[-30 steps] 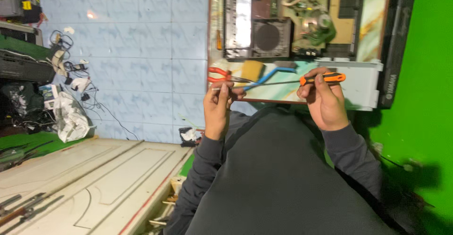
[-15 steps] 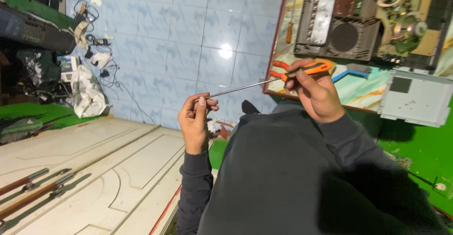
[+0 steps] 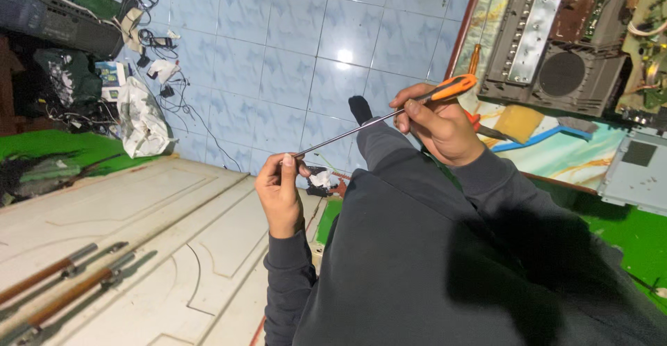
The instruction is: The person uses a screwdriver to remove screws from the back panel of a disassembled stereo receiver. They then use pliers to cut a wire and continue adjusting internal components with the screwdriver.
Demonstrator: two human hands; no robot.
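1. One long screwdriver [image 3: 389, 117] is seen, with a thin, straight, shiny metal shaft and a smooth orange and black handle.
2. The handle is enclosed by the right hand [image 3: 439, 129], whose grip is closed tight round it, the thumb laid along the black part.
3. The tip of the shaft is pinched by the left hand [image 3: 280, 192]; its grip is closed, with thumb and fingertips pressed together on the metal.
4. The screwdriver is held slanting in the air above the dark grey sweatshirt [image 3: 445, 262], a soft matt fabric, whose two sleeves cover both forearms.
5. Beyond the screwdriver's handle, one opened electronic chassis [image 3: 556, 54] of grey ribbed plastic is seen, with one round speaker grille.
6. Below the handle, one tan sponge-like block [image 3: 517, 122] and one blue curved strip [image 3: 549, 137] lie on a patterned mat.
7. Behind the shaft, a glossy pale blue tiled floor [image 3: 278, 54] is seen.
8. Left of the left hand, a cream panelled door [image 3: 139, 235] lies flat, and two rods with brown wooden handles [image 3: 62, 283] rest on it.
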